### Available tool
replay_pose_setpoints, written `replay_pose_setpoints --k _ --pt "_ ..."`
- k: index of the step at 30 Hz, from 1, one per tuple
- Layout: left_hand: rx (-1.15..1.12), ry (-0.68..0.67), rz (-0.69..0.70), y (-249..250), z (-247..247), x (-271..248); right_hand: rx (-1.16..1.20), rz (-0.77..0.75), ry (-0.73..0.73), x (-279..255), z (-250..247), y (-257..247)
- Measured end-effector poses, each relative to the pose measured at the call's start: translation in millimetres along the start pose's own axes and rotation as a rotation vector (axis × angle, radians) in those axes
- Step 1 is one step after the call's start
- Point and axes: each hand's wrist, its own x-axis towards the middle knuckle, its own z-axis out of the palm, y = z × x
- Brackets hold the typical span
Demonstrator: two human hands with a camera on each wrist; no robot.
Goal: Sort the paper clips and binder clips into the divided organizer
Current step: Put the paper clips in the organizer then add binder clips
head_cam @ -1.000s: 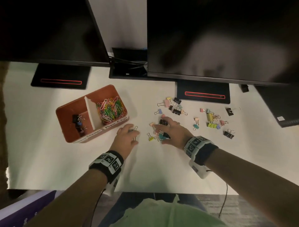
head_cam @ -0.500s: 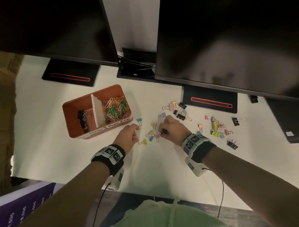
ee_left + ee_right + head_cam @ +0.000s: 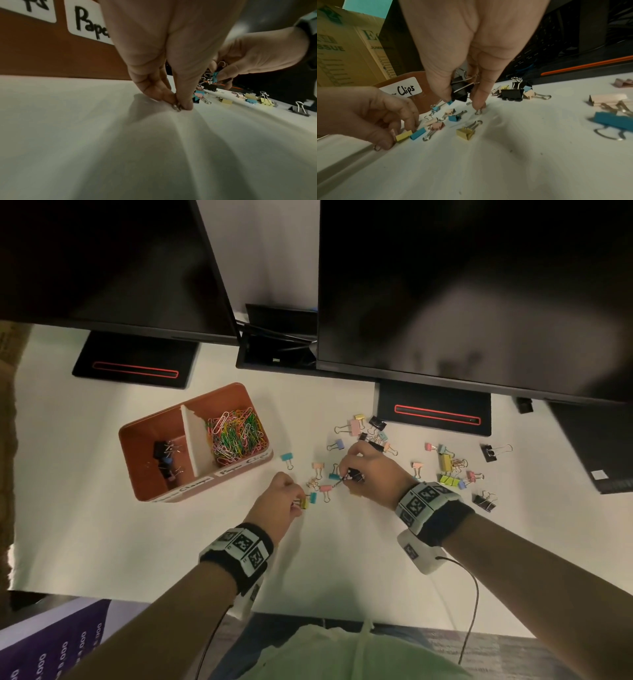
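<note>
On the white desk [image 3: 102,525], the left hand [image 3: 279,501] is pinching a yellow binder clip [image 3: 304,503] while the right hand [image 3: 371,474] is gripping a black binder clip [image 3: 354,475]. The brown organizer [image 3: 144,474] is sitting to their left, holding paper clips [image 3: 236,436] in its right compartment.

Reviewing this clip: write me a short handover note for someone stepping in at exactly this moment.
Left hand: pinching the yellow binder clip by its wire handle, down at the desk.
Right hand: holding a black binder clip with a small teal clip at the fingertips.
Organizer: its right compartment holds the paper clips; its left compartment holds a few binder clips.
Left to do: many loose binder clips are scattered on the desk to the right; all go in the left compartment.
</note>
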Motion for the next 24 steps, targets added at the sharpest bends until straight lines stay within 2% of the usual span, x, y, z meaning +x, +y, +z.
replay_pose_setpoints --k 5,11,15,19,21,24 --pt "0.057 -0.042 0.012 2.1 -2.9 4.7 0.006 -0.022 0.021 -5.4 -3.1 -5.4" --pt "-0.113 -0.069 -0.019 -4.8 -14.1 -3.3 0.008 -0.101 0.046 -2.5 -6.0 -26.8" --pt "-0.265 0.092 -0.013 -14.9 -55.3 -27.1 -0.001 -0.210 0.068 16.3 -8.2 -60.4" --pt "-0.331 0.401 -0.070 -45.3 -125.2 -60.6 0.017 -0.394 0.074 55.6 -6.4 -123.7" --pt "-0.353 0.522 -0.157 -65.8 -153.1 -72.1 0.013 -0.464 0.066 78.7 -1.9 -160.1" --pt "-0.377 0.535 -0.246 -87.7 -177.5 -76.6 0.002 -0.521 0.040 112.2 11.5 -204.5"
